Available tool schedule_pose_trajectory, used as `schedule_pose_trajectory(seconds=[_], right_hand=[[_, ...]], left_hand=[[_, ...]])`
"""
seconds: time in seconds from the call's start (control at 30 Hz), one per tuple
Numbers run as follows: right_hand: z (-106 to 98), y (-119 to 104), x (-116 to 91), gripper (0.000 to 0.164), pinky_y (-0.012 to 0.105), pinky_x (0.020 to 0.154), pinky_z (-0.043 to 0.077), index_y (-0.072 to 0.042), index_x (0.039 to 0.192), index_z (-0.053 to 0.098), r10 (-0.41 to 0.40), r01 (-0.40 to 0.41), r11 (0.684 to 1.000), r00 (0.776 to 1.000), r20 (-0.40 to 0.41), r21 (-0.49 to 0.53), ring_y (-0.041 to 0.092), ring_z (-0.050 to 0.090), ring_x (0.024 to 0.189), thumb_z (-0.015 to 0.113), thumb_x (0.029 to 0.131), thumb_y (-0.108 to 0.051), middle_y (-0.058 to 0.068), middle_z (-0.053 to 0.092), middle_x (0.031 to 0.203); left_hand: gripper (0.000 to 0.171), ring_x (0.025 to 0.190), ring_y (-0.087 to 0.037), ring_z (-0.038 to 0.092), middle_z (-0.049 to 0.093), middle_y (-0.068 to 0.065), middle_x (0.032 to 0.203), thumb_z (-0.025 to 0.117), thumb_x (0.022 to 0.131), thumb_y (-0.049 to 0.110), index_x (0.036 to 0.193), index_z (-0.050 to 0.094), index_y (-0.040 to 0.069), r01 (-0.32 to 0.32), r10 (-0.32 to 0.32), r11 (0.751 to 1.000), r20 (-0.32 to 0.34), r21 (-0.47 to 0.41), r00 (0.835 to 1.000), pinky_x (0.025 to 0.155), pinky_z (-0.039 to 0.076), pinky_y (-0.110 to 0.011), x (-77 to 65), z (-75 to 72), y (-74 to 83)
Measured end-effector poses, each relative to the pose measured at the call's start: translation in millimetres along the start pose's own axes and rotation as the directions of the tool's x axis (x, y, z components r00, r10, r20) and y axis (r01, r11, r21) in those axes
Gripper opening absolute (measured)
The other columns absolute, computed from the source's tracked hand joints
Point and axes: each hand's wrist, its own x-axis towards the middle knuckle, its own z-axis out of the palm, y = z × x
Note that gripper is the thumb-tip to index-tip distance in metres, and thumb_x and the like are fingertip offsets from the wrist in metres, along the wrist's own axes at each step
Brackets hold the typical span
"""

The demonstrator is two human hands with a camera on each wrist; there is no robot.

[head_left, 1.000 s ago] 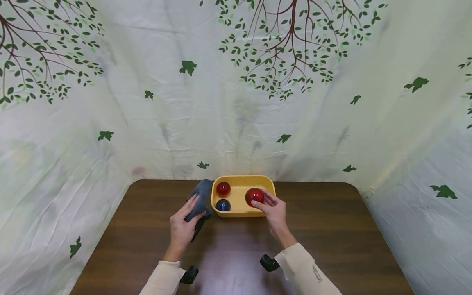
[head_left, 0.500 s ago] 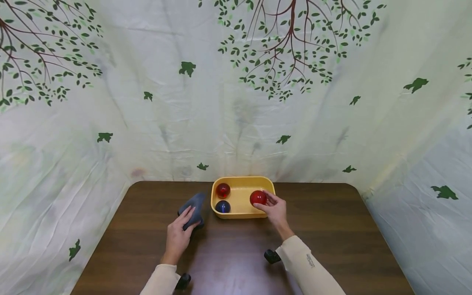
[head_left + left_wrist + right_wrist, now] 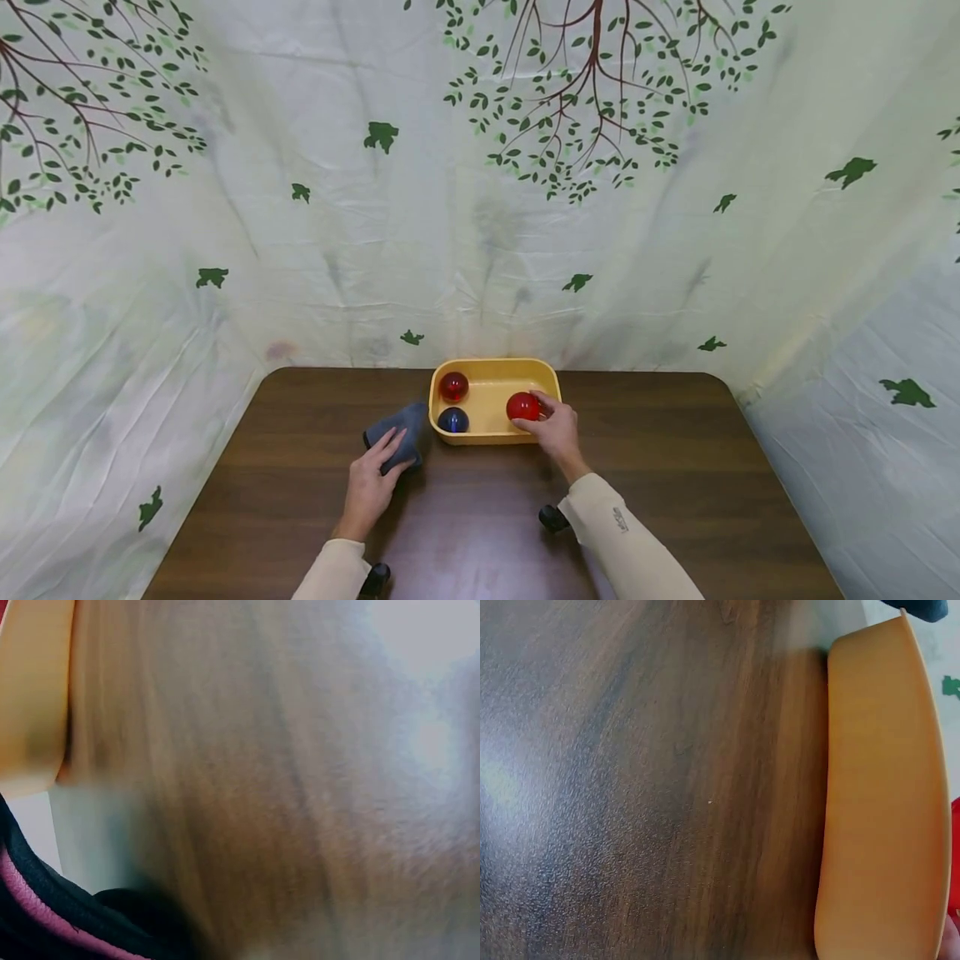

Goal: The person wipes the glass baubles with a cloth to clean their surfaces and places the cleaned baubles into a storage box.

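Observation:
In the head view my left hand (image 3: 369, 490) grips a dark blue-grey cloth (image 3: 396, 435), bunched just left of the yellow tray (image 3: 495, 438). My right hand (image 3: 555, 433) pinches a shiny red ball (image 3: 522, 406) at the tray's right end; whether the ball touches the bottom I cannot tell. At the tray's left end lie another red ball (image 3: 453, 386) and a dark blue ball (image 3: 453, 420). The right wrist view catches the tray's outer wall (image 3: 885, 787), with part of the held red ball (image 3: 955, 855) beyond its rim. Dark fabric with a pink stripe (image 3: 45, 900) fills the left wrist view's lower corner.
A brown wooden table (image 3: 465, 517) carries everything, its far edge close behind the tray. Behind it hangs a pale curtain (image 3: 480, 250) printed with branches and leaves. A small black device (image 3: 553, 518) sits at my right cuff, another (image 3: 375, 578) at my left.
My left hand has drawn the cloth away from the tray's left side, towards me, then slightly back to the right. The held red ball has shifted slightly right.

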Motion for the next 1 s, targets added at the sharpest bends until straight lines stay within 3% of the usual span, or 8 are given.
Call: schedule_pose_trajectory(seconds=[0.1,0.43,0.57,0.67,0.77,1.0], right_hand=[[1.7,-0.5,0.6,0.058,0.043,0.089,0.053,-0.001,0.126,0.063,0.001,-0.001,0.999,1.000,0.000,-0.040,0.035,0.061,0.105,0.085,0.073,-0.010,0.020,0.063,0.122],[4.9,2.7,3.3,0.058,0.044,0.089,0.053,-0.003,0.126,0.064,-0.010,0.009,0.991,1.000,-0.008,-0.131,0.034,0.061,0.104,0.085,0.072,-0.011,0.018,0.065,0.120],[4.2,3.9,4.1,0.052,0.045,0.091,0.051,0.003,0.123,0.063,-0.059,0.057,0.995,0.998,-0.016,-0.082,0.040,0.061,0.107,0.082,0.074,-0.005,0.023,0.063,0.121],[2.8,3.7,3.2,0.044,0.044,0.088,0.052,0.008,0.119,0.063,-0.089,0.088,0.995,0.996,-0.025,-0.040,0.043,0.062,0.106,0.077,0.078,0.000,0.027,0.062,0.119],[2.5,4.3,2.1,0.040,0.043,0.086,0.053,0.008,0.118,0.064,-0.084,0.083,0.995,0.996,-0.024,-0.064,0.041,0.064,0.103,0.075,0.081,-0.003,0.028,0.063,0.117],[3.0,4.7,2.7,0.036,0.043,0.083,0.055,0.008,0.117,0.065,-0.074,0.073,0.996,0.997,-0.021,-0.055,0.040,0.065,0.100,0.073,0.084,-0.006,0.029,0.064,0.114]], left_hand=[[0.050,0.106,-0.039,0.062,0.065,-0.022,0.118,0.085,0.066,0.000,0.114,0.072,0.005,0.043,-0.043,0.999,0.020,-0.011,0.999,0.090,0.045,-0.052,-2.5,1.2,-1.2],[0.047,0.116,-0.038,0.057,0.062,-0.018,0.125,0.081,0.075,0.006,0.120,0.069,0.006,0.192,-0.187,0.981,0.110,-0.037,0.976,0.098,0.041,-0.050,-7.1,1.3,-2.3],[0.048,0.118,-0.038,0.055,0.061,-0.018,0.127,0.081,0.076,0.007,0.122,0.068,0.007,0.209,-0.202,0.977,0.130,-0.041,0.971,0.099,0.041,-0.051,-7.5,1.5,-2.0],[0.048,0.118,-0.039,0.055,0.061,-0.018,0.127,0.081,0.076,0.007,0.122,0.067,0.007,0.209,-0.201,0.977,0.136,-0.044,0.970,0.099,0.041,-0.051,-8.2,1.0,-1.8],[0.049,0.117,-0.039,0.056,0.062,-0.017,0.126,0.081,0.075,0.007,0.122,0.068,0.007,0.192,-0.187,0.981,0.133,-0.032,0.973,0.098,0.041,-0.052,-10.0,0.7,-2.9],[0.052,0.111,-0.043,0.059,0.061,-0.024,0.123,0.084,0.071,0.009,0.120,0.068,0.004,0.070,-0.073,0.997,0.158,0.026,0.985,0.092,0.046,-0.056,-13.1,2.0,-7.6]])
